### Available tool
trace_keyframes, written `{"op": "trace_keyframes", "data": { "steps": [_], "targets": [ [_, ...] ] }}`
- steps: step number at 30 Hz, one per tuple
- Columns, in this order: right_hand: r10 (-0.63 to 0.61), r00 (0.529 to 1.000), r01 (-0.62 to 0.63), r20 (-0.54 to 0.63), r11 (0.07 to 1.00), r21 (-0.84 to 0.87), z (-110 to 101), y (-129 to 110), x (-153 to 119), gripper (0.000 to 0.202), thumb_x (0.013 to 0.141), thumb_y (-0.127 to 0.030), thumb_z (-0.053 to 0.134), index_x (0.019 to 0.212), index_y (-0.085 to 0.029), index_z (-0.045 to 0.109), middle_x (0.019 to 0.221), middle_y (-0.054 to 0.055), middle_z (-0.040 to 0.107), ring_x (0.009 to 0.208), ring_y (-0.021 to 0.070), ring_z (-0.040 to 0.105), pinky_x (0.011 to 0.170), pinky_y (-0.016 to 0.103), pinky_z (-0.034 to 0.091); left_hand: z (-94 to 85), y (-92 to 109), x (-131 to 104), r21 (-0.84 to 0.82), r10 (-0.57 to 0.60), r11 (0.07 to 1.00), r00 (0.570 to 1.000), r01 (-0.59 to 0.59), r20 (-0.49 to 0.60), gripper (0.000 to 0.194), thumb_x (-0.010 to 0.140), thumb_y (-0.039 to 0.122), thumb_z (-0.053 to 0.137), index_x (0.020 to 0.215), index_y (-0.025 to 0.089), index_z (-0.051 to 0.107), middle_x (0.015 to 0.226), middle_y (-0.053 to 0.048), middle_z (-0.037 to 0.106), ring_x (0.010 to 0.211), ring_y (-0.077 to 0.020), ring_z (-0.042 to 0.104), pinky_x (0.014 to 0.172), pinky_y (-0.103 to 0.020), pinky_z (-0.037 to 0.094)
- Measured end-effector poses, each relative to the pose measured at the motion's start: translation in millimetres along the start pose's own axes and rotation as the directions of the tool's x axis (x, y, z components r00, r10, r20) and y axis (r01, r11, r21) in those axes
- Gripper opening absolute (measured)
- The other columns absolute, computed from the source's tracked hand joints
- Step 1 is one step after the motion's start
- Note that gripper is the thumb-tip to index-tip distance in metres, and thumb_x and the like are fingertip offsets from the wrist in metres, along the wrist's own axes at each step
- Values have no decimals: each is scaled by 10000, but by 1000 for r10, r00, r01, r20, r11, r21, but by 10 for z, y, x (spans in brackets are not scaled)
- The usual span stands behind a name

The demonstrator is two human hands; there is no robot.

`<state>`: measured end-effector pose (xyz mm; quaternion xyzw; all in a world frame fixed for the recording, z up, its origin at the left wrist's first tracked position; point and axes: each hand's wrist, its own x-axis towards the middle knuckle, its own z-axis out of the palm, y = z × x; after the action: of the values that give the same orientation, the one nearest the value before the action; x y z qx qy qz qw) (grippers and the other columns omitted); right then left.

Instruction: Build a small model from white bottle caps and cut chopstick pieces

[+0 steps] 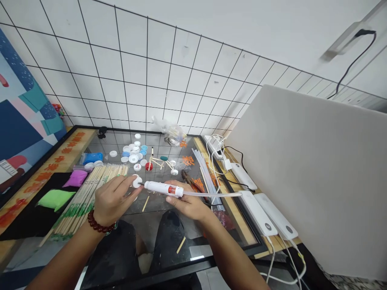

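Note:
Between the thumb and fingers of my left hand [111, 199] is a white bottle cap [137, 181]. My right hand [189, 205] grips a white hot glue pen [159, 188] with a red window. A long clear glue stick [211, 194] juts from its rear end. The pen's dark nozzle points left and meets the cap, or comes very close to it. Just beyond both hands stands a small build of wooden sticks [155, 162] with a red cap [148, 166] and white caps [174, 172]. Loose white and blue caps [133, 158] lie behind my left hand.
Wrapped chopsticks [87, 197] fill the left side, beside green [56, 199] and purple clay packs [75, 178]. Pliers [193, 182] and spare glue sticks [207, 173] lie at right, near white power banks [258, 213] with cables. A wire grid [146, 76] borders the glass table's back.

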<state>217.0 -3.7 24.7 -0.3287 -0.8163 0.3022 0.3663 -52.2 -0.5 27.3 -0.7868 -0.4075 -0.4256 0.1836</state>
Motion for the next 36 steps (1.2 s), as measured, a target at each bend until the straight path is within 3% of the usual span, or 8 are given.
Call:
{"op": "trace_keyframes", "data": {
  "steps": [10,16,18,21,24,28,31,36],
  "targets": [
    [3,999,-1,42,999,-49,0,-55,33,364,973,-392,564,1281,-203,614,1266,97,672,1151,234,630,1005,401,487,-48,-11,45,124,220,968,975,-220,10,257,841,220,740,1074,139,671,787,-72,740,688,-209,686,655,-306,493],
    [69,996,-58,-61,985,162,-65,-4,-9,327,924,-405,625,1185,-210,657,1122,72,723,1000,217,684,918,382,536,-10,-65,20,95,113,988,992,-118,53,236,841,331,751,994,160,697,762,-41,727,655,-182,675,613,-292,465],
    [171,955,-94,-243,950,296,-184,100,21,320,904,-424,641,1146,-217,669,1023,54,740,953,210,694,903,380,545,-2,-88,11,54,9,998,996,-14,85,260,818,389,766,951,171,713,728,-21,707,633,-168,658,594,-285,449],
    [313,801,-157,-510,932,326,-420,374,201,299,853,-422,671,1056,-205,699,1012,58,744,963,217,688,927,386,528,-16,-92,36,-110,-239,962,965,251,111,288,775,442,790,910,193,738,728,-8,683,616,-144,612,612,-272,454],
    [399,753,-332,-523,917,222,-575,746,452,331,789,-380,673,1045,-172,708,1040,67,745,975,237,683,946,391,516,-44,-81,96,-386,-558,695,794,606,242,332,677,475,843,851,205,761,751,-16,658,621,-134,558,603,-264,462],
    [518,708,-517,-479,843,148,-552,1154,625,402,780,-295,605,1145,-143,679,1142,92,736,1032,235,682,967,387,513,-73,-145,163,-620,-667,-28,448,784,596,394,588,438,887,838,162,757,645,-3,576,538,-98,466,459,-212,397],
    [546,696,-564,-466,818,115,-481,1283,614,424,784,-271,596,1180,-138,669,1167,105,734,1035,234,691,967,382,515,-95,-232,194,-658,-600,-371,371,656,709,287,670,358,861,763,145,693,627,12,509,518,-71,426,423,-171,393],
    [592,656,-665,-469,747,13,-478,1265,557,416,810,-269,617,1199,-130,665,1213,143,713,1114,271,673,1007,413,487,-103,-313,209,-651,-599,-564,291,509,746,260,873,317,702,716,149,581,690,-1,519,518,-54,449,438,-139,442]
  ]
}}
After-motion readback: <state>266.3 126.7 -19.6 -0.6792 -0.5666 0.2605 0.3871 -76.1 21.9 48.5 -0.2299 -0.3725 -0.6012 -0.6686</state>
